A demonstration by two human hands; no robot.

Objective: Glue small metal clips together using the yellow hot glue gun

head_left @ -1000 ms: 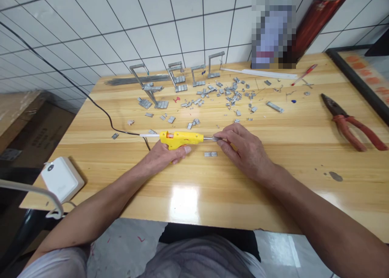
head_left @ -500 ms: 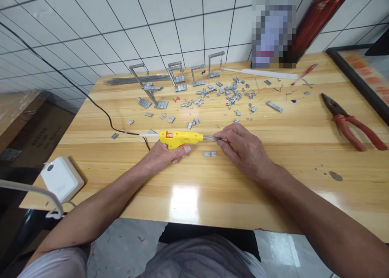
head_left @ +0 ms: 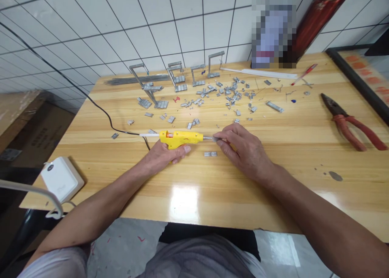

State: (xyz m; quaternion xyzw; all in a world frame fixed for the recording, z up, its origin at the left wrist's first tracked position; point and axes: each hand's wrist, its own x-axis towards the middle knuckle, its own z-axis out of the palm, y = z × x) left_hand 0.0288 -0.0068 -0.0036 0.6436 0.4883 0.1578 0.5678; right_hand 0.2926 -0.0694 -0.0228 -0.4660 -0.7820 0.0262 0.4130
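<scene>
My left hand (head_left: 168, 153) is wrapped round the handle of a yellow hot glue gun (head_left: 185, 137), its thumb lying along the grip. A white glue stick (head_left: 148, 135) juts from the back of the gun. My right hand (head_left: 243, 150) pinches a small grey metal piece (head_left: 215, 139) between thumb and fingers, partly hidden by the fingertips. The gun's metal nozzle points right and meets that piece or lies very close to it. Just below the nozzle, a short flat grey strip (head_left: 210, 154) lies on the wooden table (head_left: 146, 201).
Several small grey stands (head_left: 161, 104) rise at the back left, near thin rods (head_left: 121, 80). Loose grey pieces (head_left: 234, 92) are scattered mid-table. Red-handled pliers (head_left: 346, 122) lie right, a white box (head_left: 62, 178) left. A black cord (head_left: 100, 107) crosses the left side.
Both hands and the glue gun stay almost in place. The small grey piece in my right fingers has tilted slightly at the nozzle.
</scene>
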